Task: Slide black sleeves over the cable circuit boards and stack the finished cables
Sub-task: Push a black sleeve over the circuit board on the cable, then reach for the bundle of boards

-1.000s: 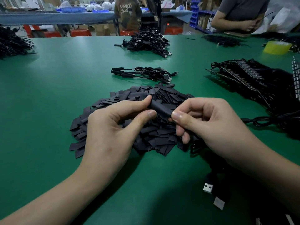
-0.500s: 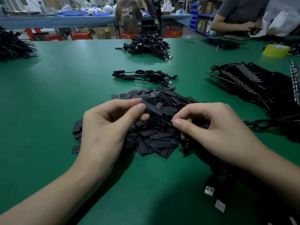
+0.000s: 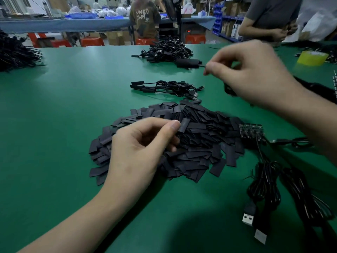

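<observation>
One sleeved cable (image 3: 187, 63), pinched by the right hand (image 3: 249, 73), has risen beyond the sleeve pile (image 3: 200, 152) toward the finished stack (image 3: 167, 88); left hand (image 3: 138, 148) already pinches a fresh sleeve (image 3: 184, 125) atop it.

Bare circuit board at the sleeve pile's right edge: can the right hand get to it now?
Probably, but it is not free yet: the right hand pinches a sleeved cable above the table. The circuit board lies uncovered beside the sleeve pile, nothing over it.

sleeve pile (image 3: 191, 143) mid-table, small cable stack (image 3: 167, 88) behind, circuit board (image 3: 251, 130) right
</observation>
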Demonstrator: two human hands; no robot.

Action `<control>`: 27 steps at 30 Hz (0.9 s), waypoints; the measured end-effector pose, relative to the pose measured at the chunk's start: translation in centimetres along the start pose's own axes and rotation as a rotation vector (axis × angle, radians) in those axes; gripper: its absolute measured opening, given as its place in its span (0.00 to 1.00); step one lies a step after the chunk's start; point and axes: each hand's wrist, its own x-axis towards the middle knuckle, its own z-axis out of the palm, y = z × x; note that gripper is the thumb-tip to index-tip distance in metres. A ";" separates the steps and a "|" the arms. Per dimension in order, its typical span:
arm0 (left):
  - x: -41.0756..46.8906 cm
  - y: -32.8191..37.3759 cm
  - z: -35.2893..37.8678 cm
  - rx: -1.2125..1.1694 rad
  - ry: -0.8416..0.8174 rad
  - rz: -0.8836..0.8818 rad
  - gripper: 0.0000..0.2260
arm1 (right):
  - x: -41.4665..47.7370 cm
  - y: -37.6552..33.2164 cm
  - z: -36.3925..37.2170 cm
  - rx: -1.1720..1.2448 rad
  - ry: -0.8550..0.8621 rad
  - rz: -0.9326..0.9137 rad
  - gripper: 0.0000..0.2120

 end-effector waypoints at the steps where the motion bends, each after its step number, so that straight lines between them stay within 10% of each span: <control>1: -0.1 -0.1 0.1 0.042 -0.028 0.014 0.10 | 1.8 0.3 0.7 -0.064 0.017 -0.012 0.10; 14: -0.4 -1.2 0.3 0.253 -0.267 0.122 0.12 | 15.6 1.6 14.3 -0.334 -0.259 -0.006 0.17; 27: -0.2 -1.1 0.4 0.290 -0.246 0.134 0.28 | -0.1 3.0 1.9 -0.592 -0.660 0.214 0.14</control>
